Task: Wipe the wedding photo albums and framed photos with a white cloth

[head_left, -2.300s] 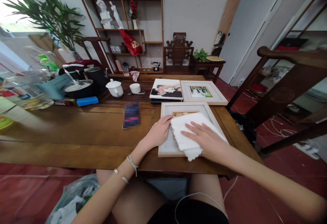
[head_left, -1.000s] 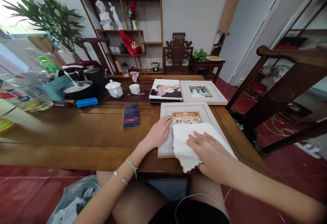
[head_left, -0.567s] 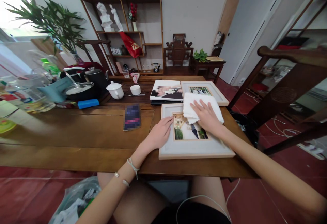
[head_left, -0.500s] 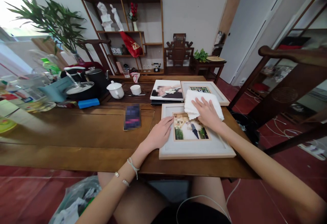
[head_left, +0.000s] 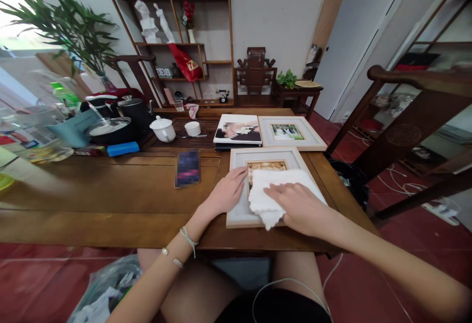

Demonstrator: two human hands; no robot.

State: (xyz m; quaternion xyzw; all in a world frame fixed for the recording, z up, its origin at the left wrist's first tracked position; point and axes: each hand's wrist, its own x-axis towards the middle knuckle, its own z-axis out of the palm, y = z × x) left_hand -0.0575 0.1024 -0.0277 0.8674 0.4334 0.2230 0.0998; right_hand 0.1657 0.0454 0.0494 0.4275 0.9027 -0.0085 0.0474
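Observation:
A light wooden picture frame (head_left: 239, 158) with a white mat lies flat near the front edge of the brown wooden table (head_left: 110, 190). My right hand (head_left: 298, 205) lies flat, fingers stretched out, on a white cloth (head_left: 271, 185) that covers the lower part of the frame's glass. My left hand (head_left: 226, 192) rests on the frame's left side, fingers loosely curled and pressing down on it. Only the top strip of the photo shows above the cloth.
Behind the frame lie a photo book (head_left: 238, 129) and a second framed photo (head_left: 289, 132). A phone (head_left: 188, 166) lies left of the frame. A white teapot (head_left: 162, 129), a cup (head_left: 192, 128) and black kettles (head_left: 129, 111) stand further left. A dark wooden chair (head_left: 416, 116) is at the right.
My right hand has drawn the cloth from the frame's far edge back toward me, over the photo. My left hand has stayed on the frame's left side.

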